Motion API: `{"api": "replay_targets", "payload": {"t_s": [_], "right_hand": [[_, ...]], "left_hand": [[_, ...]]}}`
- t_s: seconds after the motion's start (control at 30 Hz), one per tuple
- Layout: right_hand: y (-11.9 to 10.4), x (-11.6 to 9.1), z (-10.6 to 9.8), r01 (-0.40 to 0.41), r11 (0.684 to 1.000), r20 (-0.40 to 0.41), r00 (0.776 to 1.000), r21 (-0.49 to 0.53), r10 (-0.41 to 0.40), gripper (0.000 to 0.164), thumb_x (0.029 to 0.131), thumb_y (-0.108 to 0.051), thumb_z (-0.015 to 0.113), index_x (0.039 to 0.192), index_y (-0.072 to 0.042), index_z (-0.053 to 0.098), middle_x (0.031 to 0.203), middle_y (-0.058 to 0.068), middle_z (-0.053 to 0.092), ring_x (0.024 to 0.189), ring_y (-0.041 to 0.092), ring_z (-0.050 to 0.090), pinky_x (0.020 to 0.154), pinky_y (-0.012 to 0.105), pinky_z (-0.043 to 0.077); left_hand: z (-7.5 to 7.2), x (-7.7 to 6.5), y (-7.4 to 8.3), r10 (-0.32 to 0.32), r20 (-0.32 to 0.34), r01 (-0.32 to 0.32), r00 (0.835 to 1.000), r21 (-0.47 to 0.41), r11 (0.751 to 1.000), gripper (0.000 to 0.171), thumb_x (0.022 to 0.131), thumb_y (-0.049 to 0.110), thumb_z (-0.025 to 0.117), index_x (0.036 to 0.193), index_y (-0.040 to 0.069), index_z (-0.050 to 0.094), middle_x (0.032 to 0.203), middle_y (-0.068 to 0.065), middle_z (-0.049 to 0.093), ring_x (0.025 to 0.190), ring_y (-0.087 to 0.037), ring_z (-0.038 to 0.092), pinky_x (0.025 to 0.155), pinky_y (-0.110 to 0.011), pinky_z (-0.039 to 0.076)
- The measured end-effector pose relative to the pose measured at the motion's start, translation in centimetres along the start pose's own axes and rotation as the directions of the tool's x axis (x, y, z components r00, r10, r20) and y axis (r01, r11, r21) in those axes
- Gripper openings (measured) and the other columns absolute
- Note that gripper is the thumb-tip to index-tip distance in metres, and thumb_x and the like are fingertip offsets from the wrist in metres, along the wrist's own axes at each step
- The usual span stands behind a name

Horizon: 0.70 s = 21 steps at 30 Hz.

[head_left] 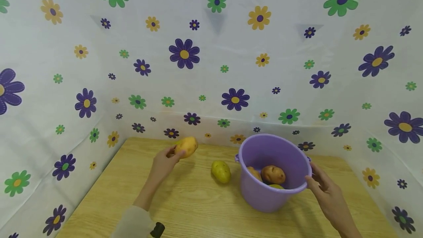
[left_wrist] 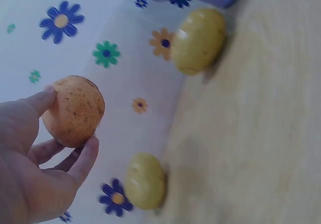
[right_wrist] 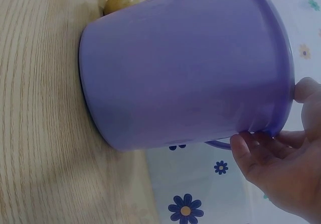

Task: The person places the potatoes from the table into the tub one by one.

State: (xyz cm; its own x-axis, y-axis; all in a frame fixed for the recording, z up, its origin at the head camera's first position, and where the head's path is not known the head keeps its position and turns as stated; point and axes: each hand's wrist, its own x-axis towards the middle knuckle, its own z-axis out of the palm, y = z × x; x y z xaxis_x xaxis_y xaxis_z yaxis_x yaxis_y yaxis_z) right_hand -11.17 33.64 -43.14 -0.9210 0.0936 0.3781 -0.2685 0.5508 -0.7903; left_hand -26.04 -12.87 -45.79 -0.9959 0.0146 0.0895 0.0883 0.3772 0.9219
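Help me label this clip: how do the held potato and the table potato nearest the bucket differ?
The held potato is more orange; the table potato is yellower. The held potato is raised in the left hand; the table potato rests on the tabletop, untouched. Both are rounded and outside the bucket.

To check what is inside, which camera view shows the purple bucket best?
Head view: the purple bucket shows its inside and potatoes. Right wrist shows its outer side; left wrist, only a small part.
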Motion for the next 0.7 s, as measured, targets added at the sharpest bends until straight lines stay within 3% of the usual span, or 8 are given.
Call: {"api": "replay_targets", "payload": {"t_s": [0.27, 0.5, 0.7], "right_hand": [[-0.1, 0.0, -0.1, 0.001, 1.000, 0.012, 1.000, 0.013, -0.001, 0.052, 0.109, -0.011, 0.053, 0.156, 0.004, 0.038, 0.137, -0.003, 0.058, 0.109, -0.002, 0.061, 0.084, 0.012, 0.054], [-0.1, 0.1, -0.1, 0.001, 1.000, 0.009, 1.000, 0.005, -0.001, 0.052, 0.109, -0.011, 0.054, 0.155, 0.005, 0.038, 0.137, 0.002, 0.058, 0.109, -0.003, 0.060, 0.084, 0.012, 0.054], [-0.1, 0.2, 0.0, 0.010, 1.000, 0.008, 1.000, 0.022, -0.010, 0.051, 0.108, -0.009, 0.054, 0.155, 0.005, 0.039, 0.134, -0.011, 0.057, 0.108, -0.003, 0.060, 0.083, 0.012, 0.054]], "left_hand": [[-1.0, -0.1, 3.9, 0.017, 0.016, -0.017, 1.000, 0.041, 0.999, 0.079, 0.093, 0.060, 0.069, 0.149, 0.006, 0.053, 0.138, -0.017, 0.062, 0.122, -0.033, 0.061, 0.100, -0.048, 0.054], [-2.0, -0.3, 6.8, 0.060, 0.012, -0.060, 0.998, 0.041, 0.997, 0.075, 0.096, 0.057, 0.068, 0.148, 0.005, 0.054, 0.135, -0.017, 0.064, 0.119, -0.033, 0.062, 0.100, -0.047, 0.055], [-3.0, -0.5, 9.0, 0.095, 0.023, -0.095, 0.995, -0.021, 0.995, 0.074, 0.097, 0.056, 0.067, 0.148, 0.004, 0.054, 0.133, -0.017, 0.064, 0.117, -0.032, 0.063, 0.101, -0.045, 0.054]]}}
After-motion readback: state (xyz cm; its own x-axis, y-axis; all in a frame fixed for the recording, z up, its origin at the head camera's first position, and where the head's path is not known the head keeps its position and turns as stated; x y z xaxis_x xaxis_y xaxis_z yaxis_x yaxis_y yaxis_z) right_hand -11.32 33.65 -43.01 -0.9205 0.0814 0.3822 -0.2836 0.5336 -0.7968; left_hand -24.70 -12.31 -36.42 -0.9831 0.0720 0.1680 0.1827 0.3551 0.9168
